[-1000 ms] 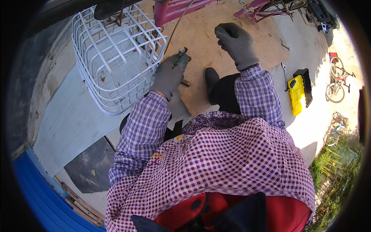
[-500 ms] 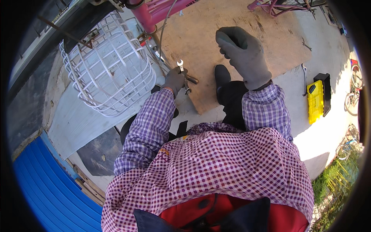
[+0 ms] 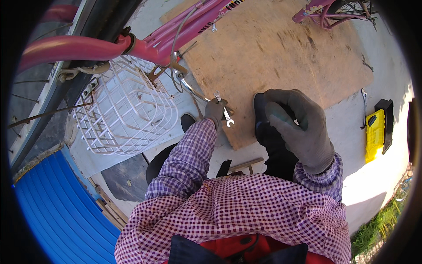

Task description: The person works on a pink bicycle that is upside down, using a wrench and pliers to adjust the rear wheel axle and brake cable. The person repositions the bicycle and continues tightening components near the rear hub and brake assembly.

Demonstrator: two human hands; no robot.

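Observation:
My left hand [image 3: 214,111], in a grey glove, is closed around a silver open-ended wrench [image 3: 229,121], with a darker tool partly behind it. It is beside the white wire basket [image 3: 127,105] and below the pink bike frame [image 3: 154,52], where a cable and metal fittings hang. My right hand [image 3: 299,130], also gloved, is held curled with thumb and fingertips close, over my dark trouser leg at right of centre; what it holds, if anything, is hidden.
A stained wooden board [image 3: 277,53] lies underfoot, bearing a small wrench [image 3: 214,26]. Another pink bike [image 3: 316,13] is at top right. A yellow-and-black toolbox [image 3: 375,136] and long wrench [image 3: 364,105] lie right. A wheel [image 3: 66,88] stands left, with blue ribbed sheet [image 3: 57,198] lower left.
The view has shifted, bringing more of the pink bike and wheel in. My right hand has dropped toward my body; my left hand has moved down and right with the wrench.

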